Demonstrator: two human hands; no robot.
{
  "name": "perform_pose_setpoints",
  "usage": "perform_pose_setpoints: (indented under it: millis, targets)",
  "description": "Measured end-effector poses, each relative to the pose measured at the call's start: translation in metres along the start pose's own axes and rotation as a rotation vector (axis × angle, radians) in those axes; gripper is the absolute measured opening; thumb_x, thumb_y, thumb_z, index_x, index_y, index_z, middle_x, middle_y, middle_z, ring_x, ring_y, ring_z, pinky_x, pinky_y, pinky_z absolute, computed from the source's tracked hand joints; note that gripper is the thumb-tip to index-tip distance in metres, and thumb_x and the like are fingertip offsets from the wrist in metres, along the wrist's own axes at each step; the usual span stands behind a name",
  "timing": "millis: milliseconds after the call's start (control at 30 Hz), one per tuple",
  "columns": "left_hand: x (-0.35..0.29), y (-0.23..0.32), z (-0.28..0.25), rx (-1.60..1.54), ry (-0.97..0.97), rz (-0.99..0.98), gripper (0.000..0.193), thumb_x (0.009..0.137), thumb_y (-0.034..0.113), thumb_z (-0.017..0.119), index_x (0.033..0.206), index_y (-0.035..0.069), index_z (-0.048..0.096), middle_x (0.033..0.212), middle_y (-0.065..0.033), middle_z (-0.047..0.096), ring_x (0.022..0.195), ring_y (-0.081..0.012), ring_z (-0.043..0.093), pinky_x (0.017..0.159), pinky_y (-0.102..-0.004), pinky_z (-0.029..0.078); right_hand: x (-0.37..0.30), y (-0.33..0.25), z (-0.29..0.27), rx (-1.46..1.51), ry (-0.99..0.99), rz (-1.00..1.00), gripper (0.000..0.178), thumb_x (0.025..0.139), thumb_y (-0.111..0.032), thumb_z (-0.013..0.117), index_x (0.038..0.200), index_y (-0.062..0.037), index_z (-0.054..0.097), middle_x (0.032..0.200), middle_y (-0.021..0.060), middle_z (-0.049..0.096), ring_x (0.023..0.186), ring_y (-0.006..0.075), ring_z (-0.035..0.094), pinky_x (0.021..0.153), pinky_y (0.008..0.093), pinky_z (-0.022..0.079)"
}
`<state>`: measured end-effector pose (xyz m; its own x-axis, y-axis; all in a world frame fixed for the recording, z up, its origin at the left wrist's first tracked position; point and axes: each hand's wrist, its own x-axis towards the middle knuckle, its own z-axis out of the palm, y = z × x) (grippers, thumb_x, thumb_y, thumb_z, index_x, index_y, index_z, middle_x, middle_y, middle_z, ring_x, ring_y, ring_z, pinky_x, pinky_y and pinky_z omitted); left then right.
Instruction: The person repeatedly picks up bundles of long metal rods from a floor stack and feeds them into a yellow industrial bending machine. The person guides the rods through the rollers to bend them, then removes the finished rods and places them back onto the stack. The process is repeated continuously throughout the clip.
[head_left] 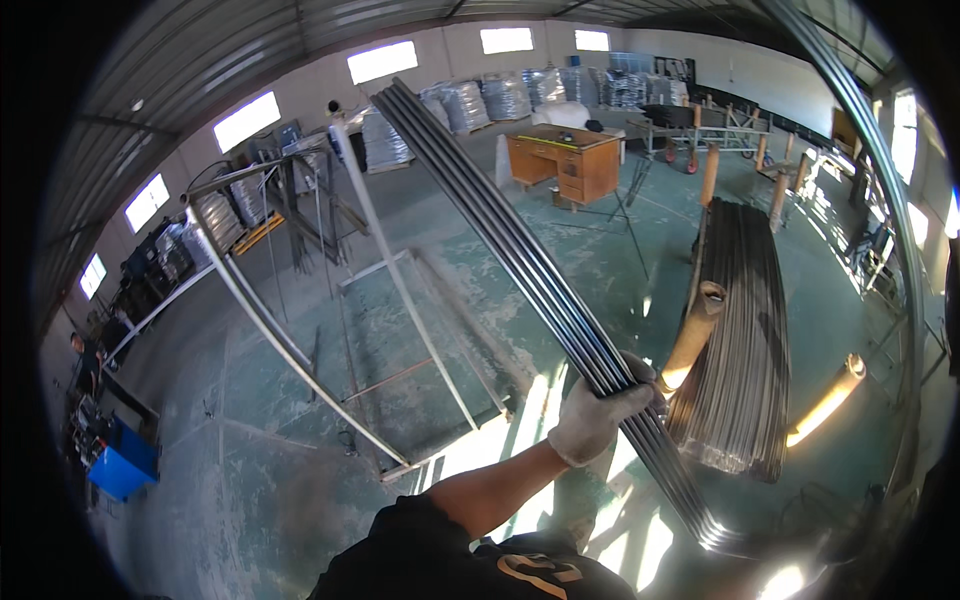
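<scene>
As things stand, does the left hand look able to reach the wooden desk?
Probably not: the left hand is closed around the metal bars, and the wooden desk stands much farther away.

Single wide head-worn view, looking forward and down past the wearer's shirt (450,565), gloved left hand (590,422) near, floor (260,480) spread below, far wall (447,52) and roof (225,75) curving above

Black short-sleeved shirt (425,548), tan print (538,572); pale-gloved hand (592,420).

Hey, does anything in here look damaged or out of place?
The green floor looks worn: its paint shows pale, patchy scuffs, for instance left of the desk. Nothing else clearly stands out.
</scene>
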<state>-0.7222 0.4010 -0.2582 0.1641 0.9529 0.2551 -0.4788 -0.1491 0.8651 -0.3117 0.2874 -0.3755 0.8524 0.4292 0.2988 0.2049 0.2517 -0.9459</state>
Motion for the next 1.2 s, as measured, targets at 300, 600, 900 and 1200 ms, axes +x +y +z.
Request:
perform_pose_setpoints:
  millis: [300, 600, 900, 1200]
  targets:
    - [-0.001, 0.131, -0.205, -0.231, 0.395, 0.272, 0.026, 0.090, -0.003, 0.068, 0.115, -0.002, 0.065, 0.093, -0.0183, 0.071, 0.085, -0.0377, 0.077, 0.081, -0.0507, 0.067, -0.067, -0.145, 0.231, 0.203, -0.224, -0.103, 0.036, 0.111, -0.029, 0.074, 0.121, 0.0046, 0.070, 0.091, 0.0070, 0.070, 0.078, 0.0122, 0.063, 0.071, 0.0285, 0.052]
    - [0.010, 0.328, -0.473, -0.522, 0.473, 0.563, 0.005, 0.100, 0.004, 0.061, 0.102, 0.001, 0.065, 0.096, -0.0152, 0.073, 0.096, -0.0339, 0.075, 0.108, -0.0566, 0.059, -0.277, -0.440, 0.627, 0.109, -0.898, -0.811, 0.030, 0.109, -0.030, 0.069, 0.101, -0.0013, 0.074, 0.077, 0.0077, 0.068, 0.069, 0.0175, 0.066, 0.066, 0.0347, 0.055]
    - [-0.036, 0.331, -0.558, -0.258, 0.570, 0.673, 0.046, 0.112, 0.024, 0.057, 0.152, 0.003, 0.056, 0.164, -0.0174, 0.057, 0.146, -0.0269, 0.060, 0.121, -0.0492, 0.051, -0.496, -0.414, 0.674, 0.402, -0.932, -1.630, 0.039, 0.102, -0.037, 0.067, 0.110, -0.0002, 0.076, 0.087, 0.0101, 0.072, 0.082, 0.0257, 0.069, 0.074, 0.0423, 0.059]
    - [-0.021, 0.083, -0.516, -0.147, 0.513, -0.125, 0.028, 0.107, 0.023, 0.070, 0.127, 0.004, 0.070, 0.108, -0.0149, 0.077, 0.096, -0.0283, 0.072, 0.096, -0.0457, 0.057, -0.357, -0.010, 0.546, -0.728, -1.700, -0.418, 0.052, 0.104, -0.031, 0.074, 0.149, -0.0071, 0.066, 0.135, 0.0156, 0.074, 0.133, 0.0326, 0.066, 0.116, 0.0471, 0.051]
